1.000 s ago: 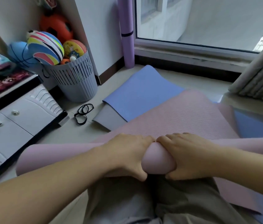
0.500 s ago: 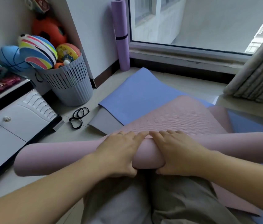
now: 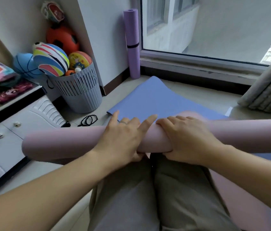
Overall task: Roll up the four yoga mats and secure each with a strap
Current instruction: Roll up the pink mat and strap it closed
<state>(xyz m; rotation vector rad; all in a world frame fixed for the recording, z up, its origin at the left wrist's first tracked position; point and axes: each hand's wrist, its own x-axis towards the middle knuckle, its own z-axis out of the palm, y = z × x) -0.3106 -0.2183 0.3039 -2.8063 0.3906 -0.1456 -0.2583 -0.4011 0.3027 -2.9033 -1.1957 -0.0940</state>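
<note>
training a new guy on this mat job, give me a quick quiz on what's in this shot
1. True or false: the purple mat standing in the corner already has a strap round it.
2. Which mat are the left hand and right hand on? A blue mat, B pink mat, C grey mat
3. Fill in: the loose black straps lie beside the ____.

Key: 1 true; 2 B; 3 basket
</note>
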